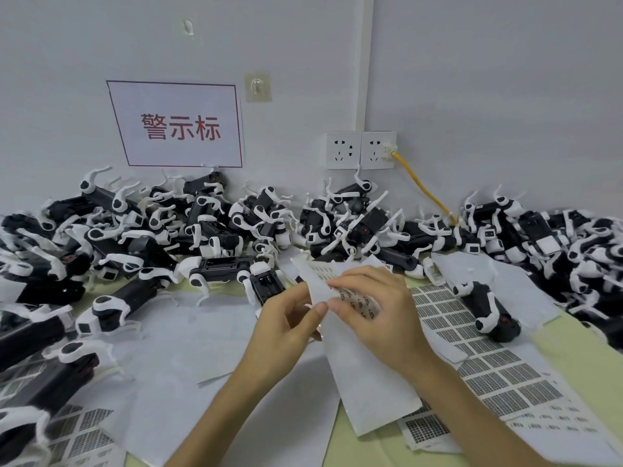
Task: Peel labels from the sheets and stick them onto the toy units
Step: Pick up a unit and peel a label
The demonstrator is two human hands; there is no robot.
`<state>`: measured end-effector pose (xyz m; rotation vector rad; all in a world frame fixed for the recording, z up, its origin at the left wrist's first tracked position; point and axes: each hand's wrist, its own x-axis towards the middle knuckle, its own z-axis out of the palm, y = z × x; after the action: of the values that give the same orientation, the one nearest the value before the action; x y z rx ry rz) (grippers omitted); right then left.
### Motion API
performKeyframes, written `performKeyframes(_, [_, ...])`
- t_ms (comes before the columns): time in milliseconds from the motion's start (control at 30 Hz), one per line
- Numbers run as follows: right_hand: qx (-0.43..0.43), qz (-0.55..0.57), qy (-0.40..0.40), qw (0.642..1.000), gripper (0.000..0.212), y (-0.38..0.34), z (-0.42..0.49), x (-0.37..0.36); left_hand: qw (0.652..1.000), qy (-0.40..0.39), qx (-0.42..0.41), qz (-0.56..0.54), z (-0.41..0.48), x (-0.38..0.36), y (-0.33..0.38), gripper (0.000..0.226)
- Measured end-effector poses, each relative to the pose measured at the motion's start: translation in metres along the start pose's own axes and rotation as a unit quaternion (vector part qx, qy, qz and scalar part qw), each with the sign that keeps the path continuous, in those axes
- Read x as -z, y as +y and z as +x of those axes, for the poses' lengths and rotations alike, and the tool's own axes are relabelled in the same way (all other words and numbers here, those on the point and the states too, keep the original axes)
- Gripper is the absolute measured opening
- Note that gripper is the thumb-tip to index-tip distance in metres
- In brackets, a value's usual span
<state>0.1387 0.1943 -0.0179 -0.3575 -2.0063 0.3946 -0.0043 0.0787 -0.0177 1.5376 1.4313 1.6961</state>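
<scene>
grey walls (488, 79) are meeting behind a worktop (573, 358) where black-and-white toy units (219, 230) are lying heaped across the middle of the frame. at centre, the left hand (286, 321) and right hand (374, 305) are both pinching a label sheet (364, 375) between curled fingers, above other printed sheets (488, 365).

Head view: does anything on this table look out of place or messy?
Yes. The toy units lie in a tangled heap along the wall, many upside down with legs up. A yellow cable runs from the wall socket down into that heap. Loose label sheets overlap crookedly; nothing looks broken.
</scene>
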Motion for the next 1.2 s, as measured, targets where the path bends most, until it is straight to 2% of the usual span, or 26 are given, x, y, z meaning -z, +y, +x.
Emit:
performKeyframes(133, [0.011, 0.030, 0.017, 0.999, 0.019, 0.001, -0.001, 0.001, 0.999, -0.010, -0.019, 0.048, 0.000, -0.001, -0.002, 0.028])
performKeyframes(300, [0.064, -0.011, 0.052, 0.997, 0.011, 0.003, -0.001, 0.002, 0.996, -0.025, -0.016, 0.080, -0.002, -0.003, -0.004, 0.031])
performKeyframes(400, [0.087, -0.035, 0.048, 0.994, 0.006, 0.007, -0.001, 0.004, 0.995, -0.043, -0.020, 0.083, -0.005, -0.007, -0.005, 0.016])
performKeyframes(467, [0.090, -0.037, 0.042, 0.994, 0.008, 0.008, -0.001, 0.005, 0.996, -0.044, -0.020, 0.080, -0.005, -0.009, -0.004, 0.019])
performKeyframes(600, [0.077, -0.018, 0.049, 0.996, 0.015, 0.005, -0.001, 0.006, 0.997, -0.033, -0.025, 0.068, -0.004, -0.010, -0.004, 0.024])
performKeyframes(733, [0.059, 0.001, 0.060, 0.996, 0.010, 0.002, 0.000, 0.007, 0.997, -0.059, -0.019, 0.038, -0.006, -0.010, -0.001, 0.020])
performKeyframes(833, [0.053, 0.001, 0.066, 0.996, 0.009, 0.003, 0.001, 0.008, 0.997, -0.078, -0.015, 0.010, -0.007, -0.010, -0.001, 0.031])
performKeyframes(1033, [0.059, 0.009, 0.048, 0.997, 0.006, 0.003, 0.001, 0.011, 0.998, -0.070, -0.004, -0.001, -0.007, -0.010, -0.001, 0.030])
performKeyframes(1200, [-0.008, 0.040, 0.092, 0.995, 0.007, 0.000, 0.003, 0.012, 0.998, -0.066, 0.024, 0.005, -0.006, -0.010, -0.004, 0.036])
